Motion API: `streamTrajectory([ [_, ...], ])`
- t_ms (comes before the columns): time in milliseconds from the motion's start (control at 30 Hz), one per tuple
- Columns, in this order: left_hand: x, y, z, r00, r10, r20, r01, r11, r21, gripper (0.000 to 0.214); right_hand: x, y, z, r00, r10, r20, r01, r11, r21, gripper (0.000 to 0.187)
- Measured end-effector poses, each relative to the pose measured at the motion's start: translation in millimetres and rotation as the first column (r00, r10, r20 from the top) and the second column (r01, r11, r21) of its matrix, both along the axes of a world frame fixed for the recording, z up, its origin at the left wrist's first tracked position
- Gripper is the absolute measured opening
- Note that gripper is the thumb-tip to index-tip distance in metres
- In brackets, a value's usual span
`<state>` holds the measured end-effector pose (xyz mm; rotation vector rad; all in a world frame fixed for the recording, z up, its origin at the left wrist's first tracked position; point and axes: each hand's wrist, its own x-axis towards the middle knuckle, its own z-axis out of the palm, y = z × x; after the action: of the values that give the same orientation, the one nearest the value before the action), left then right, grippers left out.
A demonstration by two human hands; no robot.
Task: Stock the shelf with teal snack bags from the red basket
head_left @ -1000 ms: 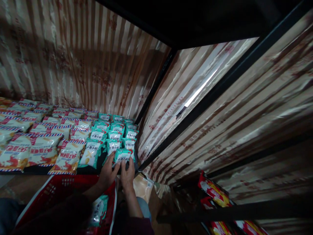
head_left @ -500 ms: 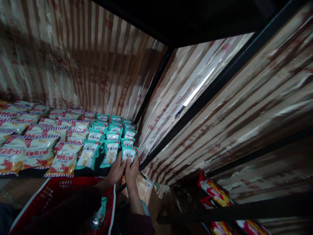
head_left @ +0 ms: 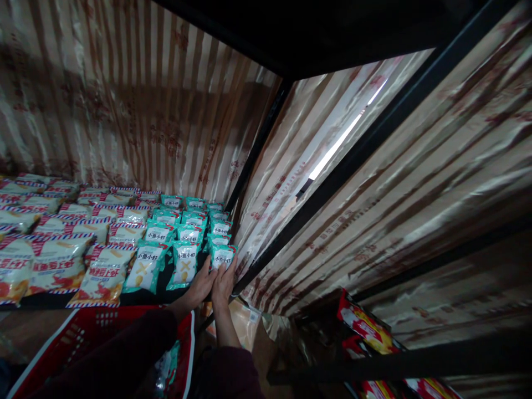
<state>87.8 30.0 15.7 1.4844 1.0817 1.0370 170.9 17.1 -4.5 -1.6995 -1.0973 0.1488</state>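
A small teal-and-white snack bag (head_left: 223,255) stands at the right end of the front row on the shelf, beside the black post. My right hand (head_left: 223,285) grips its lower front and right edge. At its lower left edge, the fingers of my left hand (head_left: 200,286) press against the same bag; some fingertips are hidden. Just left stand two more front-row teal bags, the nearer one (head_left: 184,265) showing a yellow snack picture. Further teal bags (head_left: 190,233) fill the rows behind.
Larger white-and-red snack bags (head_left: 102,271) cover the shelf's left part. A red basket (head_left: 75,327) with teal bags inside sits below my arms. Black frame bars (head_left: 316,205) slant across the right, before a pleated plastic sheet (head_left: 166,100). Red-and-yellow packets (head_left: 368,324) lie at lower right.
The view has shifted slightly. My hands have moved a little to the right with the front teal bag, and my right hand's fingers reach further up its front.
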Motion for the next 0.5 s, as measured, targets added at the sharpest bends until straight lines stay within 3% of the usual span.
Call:
streamTrajectory([
  [100,0.2,0.9,0.3,0.999,-0.030,-0.029,0.029,0.999,-0.043,0.050,0.9,3.5,-5.9,1.000,-0.001,0.027,0.000,1.000,0.014,0.064],
  [267,-0.1,-0.2,2.5,0.997,0.001,-0.077,0.001,1.000,0.019,0.045,1.0,1.6,-6.6,0.993,-0.009,0.116,-0.002,0.996,0.089,0.064],
  [400,2.2,-1.5,3.7,0.993,0.029,-0.113,-0.035,0.998,-0.044,0.046,1.5,-1.1,-5.6,0.989,0.031,0.148,-0.043,0.996,0.078,0.060],
  [500,2.4,-3.8,3.1,0.990,0.039,-0.138,-0.042,0.999,-0.019,0.050,2.6,-1.4,-8.9,0.991,0.034,0.130,-0.041,0.998,0.053,0.061],
])
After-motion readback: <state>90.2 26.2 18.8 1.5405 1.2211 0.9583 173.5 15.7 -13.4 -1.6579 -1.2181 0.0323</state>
